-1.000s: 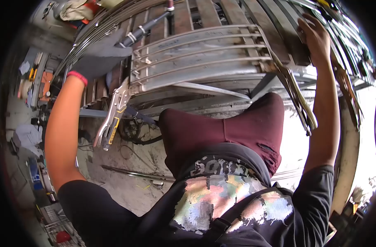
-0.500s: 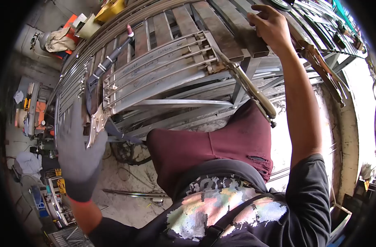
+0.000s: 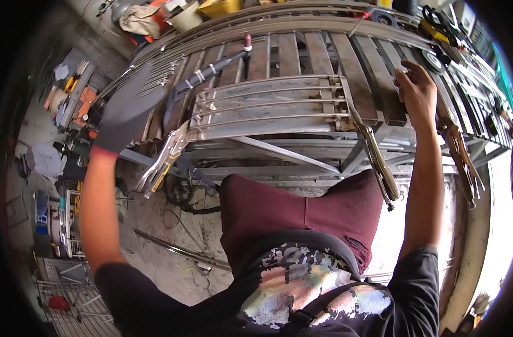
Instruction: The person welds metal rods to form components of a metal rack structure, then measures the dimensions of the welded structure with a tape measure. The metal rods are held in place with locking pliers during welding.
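Observation:
My left hand (image 3: 130,109), in a grey glove, reaches over a row of thin metal rods (image 3: 162,76) at the bench's left side; motion smears its fingers. My bare right hand (image 3: 419,92) is by the bench slats at the right, fingers loosely bent and apart, holding nothing visible. Between them lies a metal plate (image 3: 268,106) with faint handwriting and several rods across it. Locking pliers (image 3: 168,157) clamp its left corner, and other locking pliers (image 3: 375,163) clamp its right side. A welding torch (image 3: 209,72) with a pinkish nozzle lies behind the plate's left part.
The slatted metal bench (image 3: 315,53) spans the front. More clamping pliers (image 3: 461,160) hang from its right edge. A grinding disc (image 3: 433,62) lies at the back right, a yellow container (image 3: 220,7) at the back. A cable (image 3: 183,199) hangs below the bench.
My left hand has moved from beside the left pliers up to the thin rods. My right hand stays near the right slats. The camera view has shifted, with the bench appearing lower and further right.

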A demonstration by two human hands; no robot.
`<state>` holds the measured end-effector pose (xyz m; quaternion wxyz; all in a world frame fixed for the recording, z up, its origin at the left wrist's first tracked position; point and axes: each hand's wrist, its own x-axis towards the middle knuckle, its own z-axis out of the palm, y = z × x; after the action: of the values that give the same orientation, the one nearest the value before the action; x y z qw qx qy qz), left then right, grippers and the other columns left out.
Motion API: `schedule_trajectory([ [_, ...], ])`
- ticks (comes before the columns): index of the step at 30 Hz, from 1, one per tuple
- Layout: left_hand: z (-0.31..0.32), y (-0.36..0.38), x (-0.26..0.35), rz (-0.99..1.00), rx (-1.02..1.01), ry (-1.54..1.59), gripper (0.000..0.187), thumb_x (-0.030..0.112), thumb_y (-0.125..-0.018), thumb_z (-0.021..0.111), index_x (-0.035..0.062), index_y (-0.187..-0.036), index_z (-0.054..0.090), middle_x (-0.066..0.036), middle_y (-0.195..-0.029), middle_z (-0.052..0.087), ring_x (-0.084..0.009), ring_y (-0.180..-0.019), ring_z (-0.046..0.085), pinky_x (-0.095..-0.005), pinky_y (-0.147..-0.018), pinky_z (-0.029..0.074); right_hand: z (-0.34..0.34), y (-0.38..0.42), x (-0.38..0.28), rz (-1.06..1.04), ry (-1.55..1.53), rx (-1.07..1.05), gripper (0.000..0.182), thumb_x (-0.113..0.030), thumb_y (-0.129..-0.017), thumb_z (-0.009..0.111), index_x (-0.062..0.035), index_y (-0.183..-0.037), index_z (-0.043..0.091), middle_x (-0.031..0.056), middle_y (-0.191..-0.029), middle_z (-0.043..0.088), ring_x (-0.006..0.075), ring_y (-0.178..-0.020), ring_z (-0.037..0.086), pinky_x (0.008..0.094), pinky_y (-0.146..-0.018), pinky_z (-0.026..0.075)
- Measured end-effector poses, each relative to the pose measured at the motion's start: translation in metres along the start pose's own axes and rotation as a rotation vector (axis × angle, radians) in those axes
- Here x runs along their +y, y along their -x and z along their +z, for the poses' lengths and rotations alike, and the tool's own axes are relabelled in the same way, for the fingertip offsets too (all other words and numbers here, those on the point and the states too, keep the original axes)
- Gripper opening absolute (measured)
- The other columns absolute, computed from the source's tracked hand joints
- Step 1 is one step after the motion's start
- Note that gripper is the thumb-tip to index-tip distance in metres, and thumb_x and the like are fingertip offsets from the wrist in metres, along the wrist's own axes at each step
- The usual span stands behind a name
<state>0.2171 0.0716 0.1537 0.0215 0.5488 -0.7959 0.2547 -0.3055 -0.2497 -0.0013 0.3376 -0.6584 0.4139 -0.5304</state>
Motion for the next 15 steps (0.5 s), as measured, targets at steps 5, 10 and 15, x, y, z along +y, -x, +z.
schedule_trajectory([
  [5,0.099,-0.110,-0.006,-0.376,-0.234,-0.121,0.087,0.058,-0.089,0.069,-0.0068,-0.145,0.053,-0.033,-0.132,0.067,-0.0413,-0.118,0.070,-0.0463,-0.099,0.056,-0.001,0.000,0.005,-0.059,0.063,0.038,0.038,-0.019,-0.100,0.076,0.0019,-0.131,0.070,0.0042,-0.083,0.072,0.0047,-0.061,0.057,0.0233,-0.052,0.042],
  [10,0.122,-0.140,-0.022,-0.359,-0.663,0.042,0.047,0.047,-0.080,0.071,0.0057,-0.098,0.081,-0.020,-0.088,0.076,-0.0356,-0.077,0.072,-0.0468,-0.075,0.055,0.000,-0.002,0.012,-0.161,0.220,0.069,0.034,-0.020,-0.099,0.076,-0.0004,-0.127,0.072,0.0028,-0.079,0.071,0.0057,-0.057,0.057,0.0254,-0.051,0.043],
  [15,0.065,-0.112,0.001,-0.470,-0.622,0.074,0.046,0.047,-0.088,0.069,0.0042,-0.106,0.074,-0.021,-0.097,0.073,-0.0374,-0.091,0.069,-0.0481,-0.083,0.052,-0.001,-0.005,0.011,-0.131,0.214,0.055,0.033,-0.019,-0.097,0.075,-0.0012,-0.125,0.073,0.0055,-0.079,0.073,0.0104,-0.060,0.062,0.0284,-0.057,0.049],
])
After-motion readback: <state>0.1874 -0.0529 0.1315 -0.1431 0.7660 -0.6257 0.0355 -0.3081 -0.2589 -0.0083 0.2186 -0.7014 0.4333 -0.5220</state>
